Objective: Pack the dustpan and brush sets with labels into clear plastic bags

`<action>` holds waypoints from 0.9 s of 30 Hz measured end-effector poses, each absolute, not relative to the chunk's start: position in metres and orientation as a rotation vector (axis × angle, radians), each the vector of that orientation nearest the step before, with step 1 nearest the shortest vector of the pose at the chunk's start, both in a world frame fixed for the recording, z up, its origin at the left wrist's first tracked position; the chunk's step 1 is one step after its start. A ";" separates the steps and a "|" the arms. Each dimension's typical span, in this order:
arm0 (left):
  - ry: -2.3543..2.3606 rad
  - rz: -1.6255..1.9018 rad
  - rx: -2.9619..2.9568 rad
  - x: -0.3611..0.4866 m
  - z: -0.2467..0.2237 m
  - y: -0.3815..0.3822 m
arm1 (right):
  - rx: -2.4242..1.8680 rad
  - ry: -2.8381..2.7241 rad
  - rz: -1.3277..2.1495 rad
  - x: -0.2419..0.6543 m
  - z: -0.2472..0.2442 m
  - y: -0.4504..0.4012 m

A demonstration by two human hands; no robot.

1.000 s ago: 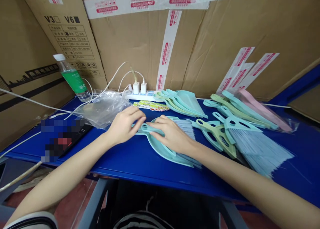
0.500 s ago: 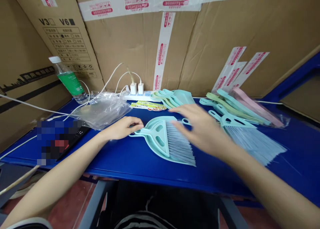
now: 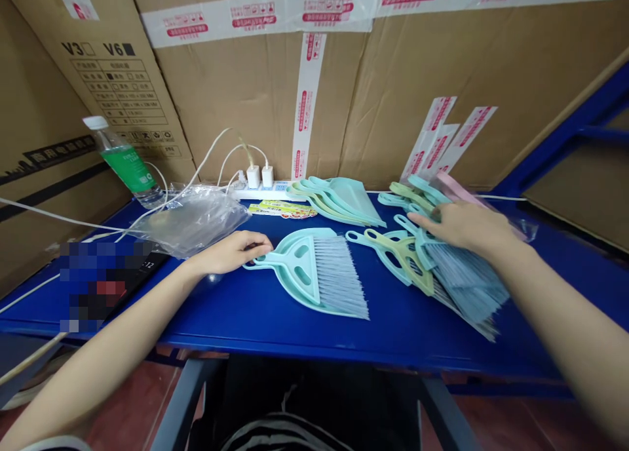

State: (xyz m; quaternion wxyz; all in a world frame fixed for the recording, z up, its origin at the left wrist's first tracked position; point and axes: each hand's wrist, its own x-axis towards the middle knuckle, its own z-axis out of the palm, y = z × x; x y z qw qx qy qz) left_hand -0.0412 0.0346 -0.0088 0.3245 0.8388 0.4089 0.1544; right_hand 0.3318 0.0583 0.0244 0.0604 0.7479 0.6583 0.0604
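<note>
My left hand (image 3: 234,251) is closed around the handles of a mint dustpan (image 3: 285,285) and the mint hand brush (image 3: 301,267) lying in it. The brush's grey-blue bristles point right, over the pan's edge. At the right, my right hand (image 3: 464,227) reaches palm down over another mint hand brush (image 3: 423,246), its thumb and fingers closed about the brush's head; the hand hides part of it. Under that brush lie a yellow-green hand brush (image 3: 407,259) and more mint handles, overlapping. Their bristles fan toward the table's front.
Stacked dustpans (image 3: 351,198) stand at the back beside a power strip (image 3: 270,192) with chargers and white cables. More dustpans (image 3: 410,192) lie behind my right hand. A plastic bag (image 3: 191,218), a bottle (image 3: 128,162) and a phone (image 3: 130,277) occupy the left. Cardboard (image 3: 236,97) walls the back.
My right hand has moved right, from beside the left dustpan to the brush pile, uncovering the yellow-green brush. The top mint brush there has turned slightly. My left hand keeps its hold.
</note>
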 end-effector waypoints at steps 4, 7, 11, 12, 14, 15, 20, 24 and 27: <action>1.084 0.395 2.208 -0.041 -0.007 0.033 | 2.246 1.995 0.156 0.325 0.025 0.056; 1.077 0.390 2.226 -0.040 -0.006 0.032 | 2.214 2.043 0.143 0.323 0.020 0.051; 1.069 0.387 2.241 -0.040 -0.007 0.032 | 2.123 2.210 0.096 0.325 0.012 0.048; 1.068 0.385 2.242 -0.040 -0.007 0.032 | 2.103 2.259 0.079 0.326 0.011 0.048; 1.068 0.378 2.240 -0.040 -0.007 0.033 | 2.072 2.352 0.040 0.328 0.008 0.049; 1.069 0.374 2.239 -0.040 -0.007 0.033 | 2.062 2.396 0.017 0.328 0.007 0.049; 1.077 0.364 2.221 -0.039 -0.007 0.031 | 2.037 2.567 -0.080 0.331 0.004 0.049; 1.084 0.356 2.209 -0.039 -0.005 0.030 | 1.971 2.662 -0.144 0.333 0.004 0.048; 1.077 0.356 2.213 -0.039 -0.005 0.030 | 1.910 2.738 -0.163 0.333 0.005 0.045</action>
